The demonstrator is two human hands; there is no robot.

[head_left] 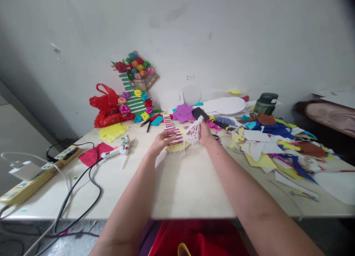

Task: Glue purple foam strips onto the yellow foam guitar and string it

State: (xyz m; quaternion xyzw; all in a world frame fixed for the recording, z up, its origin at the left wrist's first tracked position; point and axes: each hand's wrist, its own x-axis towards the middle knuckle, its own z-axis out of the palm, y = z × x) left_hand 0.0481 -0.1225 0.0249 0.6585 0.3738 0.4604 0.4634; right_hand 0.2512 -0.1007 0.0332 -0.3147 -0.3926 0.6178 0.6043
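Note:
A bundle of loose white string (194, 132) hangs from my right hand (204, 133), its fingers closed round it above the table. Several strands trail down over a yellow cutout (177, 148) with a narrow neck, a rounded base and purple stripes. The cutout's left edge is between the fingers of my left hand (164, 139); the thumb is partly hidden. Just behind my right hand lie a black phone-like object (200, 113) and some purple paper (183, 113).
Left stand a glue gun (124, 147), its cable and a power strip (41, 174). A flowered craft piece (133, 97) leans on the wall beside a red plastic bag (107, 104). Paper scraps (271, 137) heap up on the right, near a dark green jar (265, 103).

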